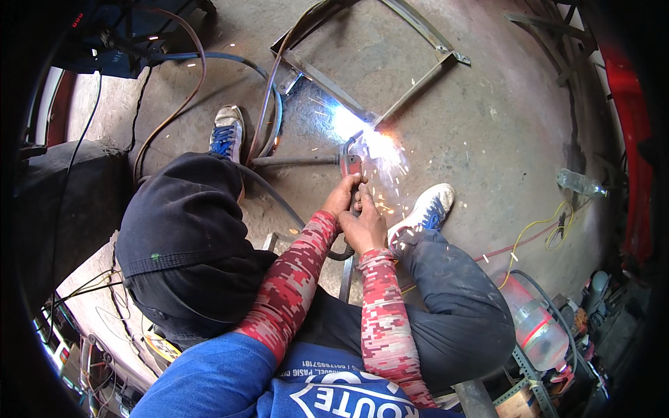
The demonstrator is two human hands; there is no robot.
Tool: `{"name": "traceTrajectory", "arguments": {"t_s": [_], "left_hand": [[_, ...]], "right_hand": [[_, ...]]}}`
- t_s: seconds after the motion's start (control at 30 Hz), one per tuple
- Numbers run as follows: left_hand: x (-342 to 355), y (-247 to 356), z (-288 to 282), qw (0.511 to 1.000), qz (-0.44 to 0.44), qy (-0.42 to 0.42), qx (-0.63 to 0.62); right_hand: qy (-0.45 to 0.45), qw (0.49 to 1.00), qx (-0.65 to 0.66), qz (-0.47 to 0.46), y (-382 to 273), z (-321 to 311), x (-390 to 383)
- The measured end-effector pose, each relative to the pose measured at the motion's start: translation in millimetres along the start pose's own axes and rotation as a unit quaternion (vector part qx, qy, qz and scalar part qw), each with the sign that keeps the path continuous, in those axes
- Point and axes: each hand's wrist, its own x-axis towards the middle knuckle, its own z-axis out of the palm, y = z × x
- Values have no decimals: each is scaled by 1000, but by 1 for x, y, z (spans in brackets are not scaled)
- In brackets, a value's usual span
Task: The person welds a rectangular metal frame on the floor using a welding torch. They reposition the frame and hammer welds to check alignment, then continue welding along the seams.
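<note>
Both my hands are close together around a red and black welding torch [351,166]. My left hand [341,196] is closed just below its red part. Lower down the handle, my right hand [365,226] is closed too, its fingers partly hiding the grip. The torch's thin bent tip points up at a corner of a metal frame [327,87] lying on the floor. Blue-white glare and sparks burst there and hide the joint. A black cable [268,187] loops out from below my hands. A grey tube [296,161] runs left from the torch head.
My shoes [432,207] stand either side of the torch. A blue machine [115,49] with hoses is at the far left. Clear bottle [582,184], yellow cord [533,230] and large clear container [540,331] lie right. Dark metal bars [557,35] and red panel [627,132] edge the far right.
</note>
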Motion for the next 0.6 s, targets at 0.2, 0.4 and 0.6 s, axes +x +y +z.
{"name": "traceTrajectory", "arguments": {"t_s": [0.2, 0.4, 0.6], "left_hand": [[1, 0, -3, 1000, -11, -11, -1], [-3, 0, 4, 1000, 9, -2, -10], [-3, 1, 3, 1000, -14, 14, 5]], "right_hand": [[3, 1000, -11, -7, 2, 1, 1], [24, 1000, 5, -21, 4, 4, 1], [4, 1000, 9, 2, 2, 1, 1]]}}
